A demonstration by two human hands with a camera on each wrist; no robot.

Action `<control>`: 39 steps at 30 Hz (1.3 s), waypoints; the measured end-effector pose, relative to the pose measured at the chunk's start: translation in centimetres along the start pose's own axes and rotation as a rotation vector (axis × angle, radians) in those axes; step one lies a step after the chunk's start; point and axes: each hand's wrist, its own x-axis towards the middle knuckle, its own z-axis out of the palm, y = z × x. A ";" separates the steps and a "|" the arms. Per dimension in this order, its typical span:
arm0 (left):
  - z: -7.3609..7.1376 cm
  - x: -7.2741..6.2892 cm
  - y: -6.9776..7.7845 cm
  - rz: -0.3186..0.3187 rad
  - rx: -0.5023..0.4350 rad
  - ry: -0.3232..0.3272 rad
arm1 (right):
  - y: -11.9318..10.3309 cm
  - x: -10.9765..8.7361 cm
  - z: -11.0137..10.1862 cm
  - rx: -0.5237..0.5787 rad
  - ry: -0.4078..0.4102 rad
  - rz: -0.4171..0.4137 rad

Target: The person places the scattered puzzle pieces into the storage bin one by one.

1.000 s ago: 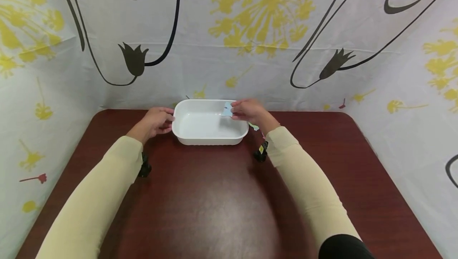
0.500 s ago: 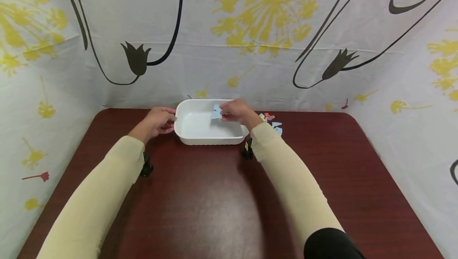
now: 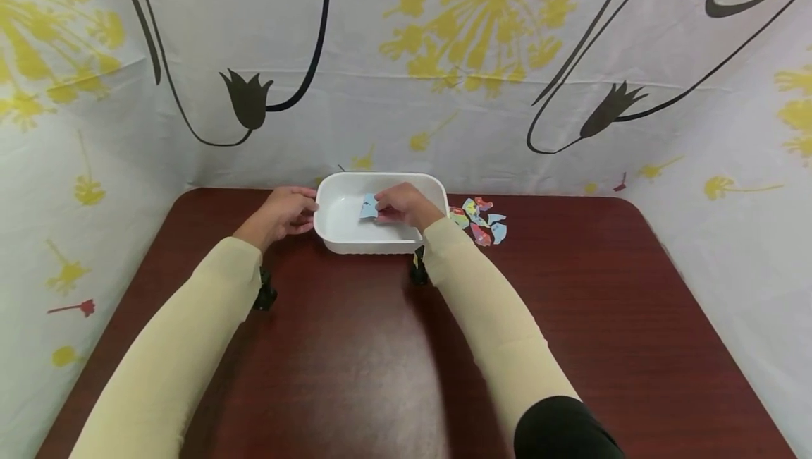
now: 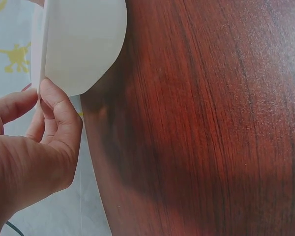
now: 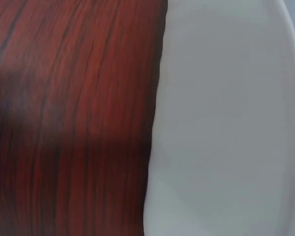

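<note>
A white rectangular basin [image 3: 342, 247] with rounded corners stands at the far edge of the table. At its left end my left hand [image 3: 284, 213] pinches the rim; the left wrist view shows the thumb and fingers [image 4: 61, 105] on opposite sides of the basin's thin edge. My right hand [image 3: 401, 203] is over the inside of the basin and pinches a flat light blue paper piece [image 3: 369, 206] with a small dark mark. In the right wrist view only the basin's outer wall [image 5: 226, 123] and the tabletop show; the right hand is out of that frame.
Several torn colourful paper pieces [image 3: 480, 233] lie in a loose pile just right of the basin. The dark red wooden table [image 3: 342, 360] extends toward me. A patterned white cloth [image 3: 355, 113] hangs behind and at both sides.
My right hand has moved left across the basin with the light blue paper piece. The pile of paper pieces has come into view from behind the right arm. My left hand stays on the rim.
</note>
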 end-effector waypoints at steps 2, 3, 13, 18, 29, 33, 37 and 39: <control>0.1 0.0 0.1 -0.001 -0.004 -0.001 | 0.0 0.2 0.3 0.000 0.006 0.015; 0.1 0.1 0.1 -0.002 -0.006 -0.002 | 0.0 0.3 0.5 0.001 0.008 0.020; 0.0 -0.2 0.4 -0.010 -0.026 -0.006 | -0.1 0.9 3.2 0.038 -0.005 0.013; 0.0 -0.2 0.3 -0.006 -0.030 -0.010 | 0.3 1.9 4.1 0.058 0.036 -0.021; -0.2 0.1 0.2 -0.011 -0.046 -0.014 | 0.1 0.7 5.5 0.010 0.121 -0.062; -0.2 0.1 0.1 -0.012 -0.051 -0.015 | -0.1 1.2 6.1 -0.076 0.199 -0.042; -0.2 0.2 0.0 -0.010 -0.050 -0.014 | -0.4 1.6 6.6 -0.158 0.253 -0.013; -0.3 0.3 0.0 -0.006 -0.048 -0.016 | -0.6 1.5 6.6 -0.233 0.265 -0.021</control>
